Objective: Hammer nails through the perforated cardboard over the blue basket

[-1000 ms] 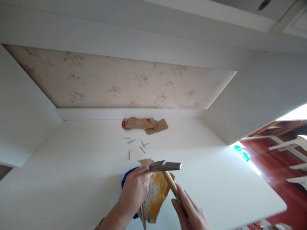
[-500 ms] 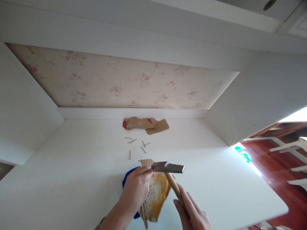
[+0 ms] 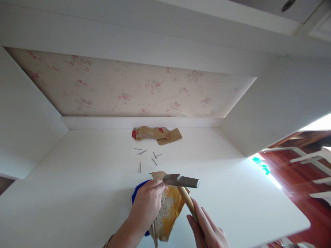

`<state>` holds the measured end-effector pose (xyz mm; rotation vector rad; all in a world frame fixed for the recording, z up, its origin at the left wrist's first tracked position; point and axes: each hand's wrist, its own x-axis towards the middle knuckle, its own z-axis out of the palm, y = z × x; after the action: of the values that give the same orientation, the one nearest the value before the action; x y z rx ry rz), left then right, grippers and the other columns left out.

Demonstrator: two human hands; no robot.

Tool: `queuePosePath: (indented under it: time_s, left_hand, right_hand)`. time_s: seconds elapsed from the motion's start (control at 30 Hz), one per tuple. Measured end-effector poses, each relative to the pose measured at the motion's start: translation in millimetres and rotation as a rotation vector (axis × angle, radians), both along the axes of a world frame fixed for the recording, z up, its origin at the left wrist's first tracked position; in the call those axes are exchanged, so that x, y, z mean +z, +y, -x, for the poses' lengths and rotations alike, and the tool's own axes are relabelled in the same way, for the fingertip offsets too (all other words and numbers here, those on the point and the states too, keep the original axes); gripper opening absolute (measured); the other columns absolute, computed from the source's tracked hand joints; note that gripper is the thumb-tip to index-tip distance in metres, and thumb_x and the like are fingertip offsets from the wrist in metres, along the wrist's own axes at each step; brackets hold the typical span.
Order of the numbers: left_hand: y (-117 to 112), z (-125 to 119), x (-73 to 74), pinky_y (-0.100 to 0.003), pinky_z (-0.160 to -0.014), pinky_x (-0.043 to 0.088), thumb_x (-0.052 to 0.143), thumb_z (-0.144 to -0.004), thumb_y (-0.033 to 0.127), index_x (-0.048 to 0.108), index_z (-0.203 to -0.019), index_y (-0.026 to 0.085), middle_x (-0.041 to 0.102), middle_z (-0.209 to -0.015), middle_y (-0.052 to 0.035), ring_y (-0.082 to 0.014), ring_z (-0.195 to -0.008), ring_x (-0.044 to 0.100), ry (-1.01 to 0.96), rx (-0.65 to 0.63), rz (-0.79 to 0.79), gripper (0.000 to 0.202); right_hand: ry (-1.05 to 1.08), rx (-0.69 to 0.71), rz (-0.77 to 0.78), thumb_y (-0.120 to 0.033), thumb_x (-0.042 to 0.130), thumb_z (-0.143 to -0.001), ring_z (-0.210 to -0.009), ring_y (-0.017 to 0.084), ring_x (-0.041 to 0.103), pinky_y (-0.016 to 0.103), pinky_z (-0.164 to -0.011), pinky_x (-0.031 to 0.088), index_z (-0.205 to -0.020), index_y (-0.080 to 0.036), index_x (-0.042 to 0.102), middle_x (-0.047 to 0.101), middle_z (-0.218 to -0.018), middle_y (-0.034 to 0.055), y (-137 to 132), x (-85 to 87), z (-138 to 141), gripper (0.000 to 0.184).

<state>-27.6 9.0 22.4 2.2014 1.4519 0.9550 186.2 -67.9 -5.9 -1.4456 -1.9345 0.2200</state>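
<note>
The right hand (image 3: 207, 224) is gripping the hammer (image 3: 181, 180) by its wooden handle (image 3: 188, 201), the proper hold for a likely head-heavy tool. The left hand (image 3: 148, 199) is holding curled fingers over perforated cardboard (image 3: 167, 209), probably light and yielding; what they are pinching is hidden. The hammer head is overhanging the cardboard, well forward of the back edge of the table (image 3: 232, 193).

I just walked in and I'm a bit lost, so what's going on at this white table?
A person's right hand grips a hammer by its wooden handle. The left hand is over a yellow-stained, holed piece of cardboard, its fingertips close to the hammer's head; whatever they may pinch is hidden. A blue object shows from under the cardboard. Beyond, several loose nails lie on the white table, with torn cardboard scraps farther back.
</note>
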Motion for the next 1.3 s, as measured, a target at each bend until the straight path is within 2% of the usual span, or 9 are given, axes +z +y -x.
queuePosePath:
  time_s: [0.17,0.43,0.53,0.7,0.83,0.97,1.1,1.2,1.3]
  left_hand:
    - [-1,0,0.2,-0.026,-0.074,0.057,0.055,-0.089,0.008,0.07,-0.08,0.02,0.071,-0.078,0.0001,-0.0155,-0.073,0.069,0.011,-0.002,0.017,0.021]
    - [1,1,-3.1,-0.026,-0.079,0.058,0.052,-0.091,0.011,0.073,-0.089,0.022,0.075,-0.09,-0.0012,-0.0161,-0.081,0.07,-0.06,-0.026,-0.032,0.024]
    - [1,2,-4.0,-0.028,-0.079,0.058,0.051,-0.091,0.01,0.073,-0.088,0.022,0.075,-0.087,-0.0011,-0.0164,-0.08,0.07,-0.041,-0.022,-0.021,0.025]
    - [0,2,-3.6,-0.027,-0.079,0.058,0.05,-0.092,0.012,0.075,-0.093,0.023,0.076,-0.092,-0.0019,-0.0165,-0.083,0.07,-0.054,-0.029,-0.044,0.027]
    - [-1,2,-2.5,-0.027,-0.078,0.058,0.049,-0.092,0.01,0.075,-0.089,0.022,0.075,-0.085,-0.0019,-0.0162,-0.078,0.07,-0.021,-0.011,-0.036,0.028]
    - [-1,3,-2.5,-0.026,-0.076,0.058,0.049,-0.092,0.011,0.075,-0.097,0.022,0.075,-0.089,-0.003,-0.0162,-0.08,0.07,-0.026,-0.018,-0.063,0.028]
    - [-1,3,-4.1,-0.028,-0.077,0.059,0.05,-0.091,0.01,0.075,-0.092,0.022,0.074,-0.085,-0.0024,-0.0169,-0.079,0.07,-0.02,-0.013,-0.048,0.027]
    - [0,3,-5.3,-0.028,-0.079,0.059,0.05,-0.091,0.009,0.075,-0.095,0.022,0.075,-0.089,-0.0027,-0.0171,-0.081,0.07,-0.055,-0.021,-0.055,0.028]
    - [0,2,-6.4,-0.027,-0.08,0.059,0.05,-0.092,0.01,0.075,-0.095,0.022,0.075,-0.091,-0.0032,-0.0171,-0.082,0.07,-0.072,-0.032,-0.04,0.028]
  right_hand:
    - [0.01,-0.025,0.003,-0.03,0.052,-0.098,-0.063,0.02,0.078,0.023,-0.062,0.062,-0.141,-0.023,0.049,0.076,-0.105,0.012,-1,-3.8,1,0.043]
    - [-0.04,-0.03,-0.045,-0.027,0.054,-0.097,-0.072,0.024,0.078,0.023,-0.051,0.061,-0.148,-0.029,0.039,0.076,-0.11,0.0112,-1,5.5,-4,0.053]
    - [-0.066,0.017,-0.036,-0.028,0.049,-0.1,-0.076,0.025,0.078,0.023,-0.046,0.059,-0.15,-0.028,0.036,0.076,-0.108,0.0115,0,11.6,-5,0.052]
    - [-0.064,-0.027,-0.073,-0.028,0.052,-0.098,-0.08,0.025,0.078,0.023,-0.054,0.062,-0.148,-0.025,0.041,0.075,-0.111,0.015,1,13.6,-5,0.051]
    - [-0.05,0.01,-0.058,-0.03,0.046,-0.101,-0.072,0.023,0.079,0.022,-0.051,0.061,-0.147,-0.026,0.043,0.077,-0.104,0.0109,2,9.3,-5,0.047]
    - [-0.05,-0.067,-0.119,-0.032,0.053,-0.098,-0.064,0.023,0.078,0.024,-0.052,0.062,-0.145,-0.027,0.046,0.076,-0.107,0.0116,1,7.0,-6,0.048]
    - [-0.06,0.004,-0.074,-0.031,0.046,-0.101,-0.07,0.024,0.079,0.023,-0.051,0.062,-0.149,-0.029,0.04,0.076,-0.108,0.0095,1,9.2,-7,0.049]
    - [-0.07,-0.022,-0.074,-0.03,0.049,-0.099,-0.071,0.024,0.079,0.022,-0.053,0.062,-0.148,-0.029,0.04,0.076,-0.109,0.0105,2,10.3,-7,0.05]
    - [-0.075,-0.038,-0.092,-0.031,0.049,-0.099,-0.063,0.022,0.078,0.021,-0.042,0.058,-0.148,-0.029,0.04,0.077,-0.105,0.0099,2,8.3,-5,0.05]
